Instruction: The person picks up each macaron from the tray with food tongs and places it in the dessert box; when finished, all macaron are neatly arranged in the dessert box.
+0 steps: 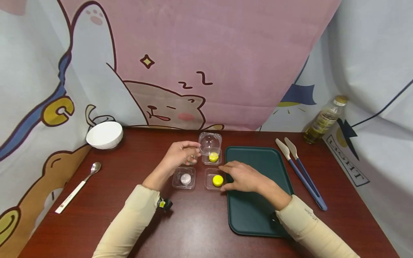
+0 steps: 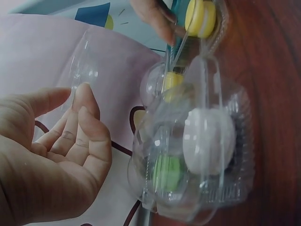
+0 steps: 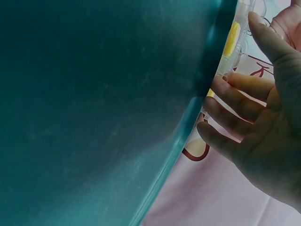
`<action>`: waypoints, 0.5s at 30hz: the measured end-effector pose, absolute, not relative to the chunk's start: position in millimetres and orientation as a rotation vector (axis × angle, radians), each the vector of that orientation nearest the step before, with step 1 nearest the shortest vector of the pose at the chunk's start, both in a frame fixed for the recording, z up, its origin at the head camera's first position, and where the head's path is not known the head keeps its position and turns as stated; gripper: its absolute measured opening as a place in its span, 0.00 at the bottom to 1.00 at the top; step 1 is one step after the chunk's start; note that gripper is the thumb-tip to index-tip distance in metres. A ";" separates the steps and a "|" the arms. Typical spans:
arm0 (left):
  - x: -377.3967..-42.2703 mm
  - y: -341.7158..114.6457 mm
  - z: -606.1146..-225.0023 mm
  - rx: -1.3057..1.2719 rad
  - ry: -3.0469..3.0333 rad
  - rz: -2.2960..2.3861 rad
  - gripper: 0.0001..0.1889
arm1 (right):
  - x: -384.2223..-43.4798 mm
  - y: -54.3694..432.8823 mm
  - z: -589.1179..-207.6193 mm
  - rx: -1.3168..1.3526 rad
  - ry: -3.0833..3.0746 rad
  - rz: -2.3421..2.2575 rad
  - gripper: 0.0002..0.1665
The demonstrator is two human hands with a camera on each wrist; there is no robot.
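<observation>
My left hand (image 1: pixel 180 156) pinches the edge of a clear plastic lid (image 2: pixel 84 70), which is tilted up above the back right box. A yellow macaron (image 1: pixel 213 157) sits in that box. My right hand (image 1: pixel 243 176) has its fingers spread at the right side of the front right clear box (image 1: pixel 209 185), which holds another yellow macaron (image 1: pixel 217 180); whether the fingers touch the box I cannot tell. At the front left, a clear box (image 1: pixel 175 185) contains a white macaron (image 2: pixel 209 141). A green macaron (image 2: pixel 168 172) lies behind it, mostly covered by my left hand in the head view.
A dark green tray (image 1: pixel 255 215) lies under my right forearm. Beyond it are blue-handled tongs (image 1: pixel 304 175) and an oil bottle (image 1: pixel 326 120). On the left stand a white bowl (image 1: pixel 104 136) and a spoon (image 1: pixel 79 187). Printed cloth walls border the table.
</observation>
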State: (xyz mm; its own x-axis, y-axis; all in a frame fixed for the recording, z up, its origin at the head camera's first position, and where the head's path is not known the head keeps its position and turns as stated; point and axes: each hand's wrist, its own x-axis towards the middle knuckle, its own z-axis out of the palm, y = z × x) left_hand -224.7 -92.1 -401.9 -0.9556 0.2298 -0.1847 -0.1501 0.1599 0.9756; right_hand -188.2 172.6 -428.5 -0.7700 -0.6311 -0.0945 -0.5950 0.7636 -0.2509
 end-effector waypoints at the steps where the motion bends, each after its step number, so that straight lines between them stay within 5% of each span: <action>1: -224.0 -91.2 -402.1 0.080 2.144 1.865 0.15 | -188.2 172.7 -428.3 -0.979 2.790 -0.306 0.48; 7: -221.0 -86.0 -400.6 0.084 2.129 1.869 0.15 | -189.8 179.7 -418.0 -0.970 2.805 -0.419 0.46; 15: -214.8 -76.7 -400.5 0.104 2.190 1.836 0.16 | -197.8 188.5 -396.9 -0.909 2.982 -0.831 0.27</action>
State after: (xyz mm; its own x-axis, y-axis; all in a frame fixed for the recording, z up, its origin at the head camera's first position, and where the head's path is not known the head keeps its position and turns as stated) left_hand -214.8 -76.7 -400.5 -0.9579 0.2333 -0.1671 -0.1239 0.1889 0.9741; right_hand -197.8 188.5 -396.9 -0.8380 -0.4980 0.2231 -0.5416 0.7091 -0.4514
